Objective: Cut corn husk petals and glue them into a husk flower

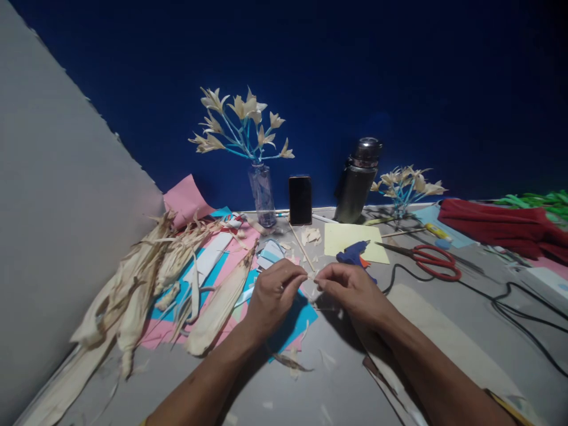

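My left hand (274,296) and my right hand (352,290) meet over the middle of the table, each with thumb and index finger pinched together. Between the fingertips shows a small pale piece (312,276), which looks like a bit of dried corn husk; most of it is hidden by the fingers. A thin wooden stick (302,245) lies just beyond the fingertips, pointing towards them. Beside my right hand is a blue hot glue gun (352,254). A large dried corn husk (222,305) lies left of my left hand, on pink and blue paper (293,325).
Husk flowers stand in a glass bottle (262,198) at the back, near a phone (300,201) and a thermos (357,183). Red-handled scissors (437,261), yellow paper (355,239), a black cable (501,299) and red cloth (497,228) lie right. Corn husks (137,296) pile left.
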Demonstrator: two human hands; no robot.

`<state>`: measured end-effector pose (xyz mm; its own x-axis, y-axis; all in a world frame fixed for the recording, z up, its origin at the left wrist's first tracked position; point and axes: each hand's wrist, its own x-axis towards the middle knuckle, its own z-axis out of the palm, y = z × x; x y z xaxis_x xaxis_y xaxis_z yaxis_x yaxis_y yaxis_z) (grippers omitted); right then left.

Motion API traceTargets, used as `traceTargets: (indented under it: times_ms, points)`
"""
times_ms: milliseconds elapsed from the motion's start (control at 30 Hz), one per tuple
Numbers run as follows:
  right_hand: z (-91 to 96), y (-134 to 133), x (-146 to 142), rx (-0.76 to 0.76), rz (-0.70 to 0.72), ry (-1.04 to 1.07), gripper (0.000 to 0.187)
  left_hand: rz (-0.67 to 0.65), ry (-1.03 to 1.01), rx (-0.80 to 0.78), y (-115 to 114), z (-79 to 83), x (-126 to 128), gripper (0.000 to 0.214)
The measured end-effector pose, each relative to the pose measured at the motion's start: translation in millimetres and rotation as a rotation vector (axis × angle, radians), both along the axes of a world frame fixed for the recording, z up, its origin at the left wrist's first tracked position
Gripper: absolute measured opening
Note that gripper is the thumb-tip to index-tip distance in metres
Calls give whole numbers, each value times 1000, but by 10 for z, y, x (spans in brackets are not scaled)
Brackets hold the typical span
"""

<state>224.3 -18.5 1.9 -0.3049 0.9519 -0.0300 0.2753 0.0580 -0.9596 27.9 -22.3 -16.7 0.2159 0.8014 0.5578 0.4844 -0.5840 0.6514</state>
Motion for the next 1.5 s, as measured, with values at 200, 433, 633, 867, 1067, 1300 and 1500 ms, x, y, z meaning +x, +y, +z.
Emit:
traceTargets:
  times_ms: [200, 433, 633, 867, 1067, 1300, 1500]
  points:
    - [-75, -42, -69, 239, 47, -20, 24, -14, -33, -167, -71, 45, 73, 19]
    - [-182, -84, -91, 681, -46, -295, 20, 15, -154, -400, -101, 121, 77, 23]
    - [-100, -70, -61, 602, -104, -265, 11, 54, -145, -365, -91, 163, 42, 24]
    - [-83, -32, -17, 547, -140, -240, 14, 95, -16, -19, -67, 71, 25, 19]
    - [-89, -93, -46, 573, -73, -260, 14, 40, 183, 195, -91, 27, 67, 14]
    - [-61, -99, -36, 575, -35, -286, 18, 4, 96, 57, -116, 41, 83, 14]
    - [32, -44, 59, 521, -148, -288, 20, 2, 15, -66, -46, 80, -7, 19]
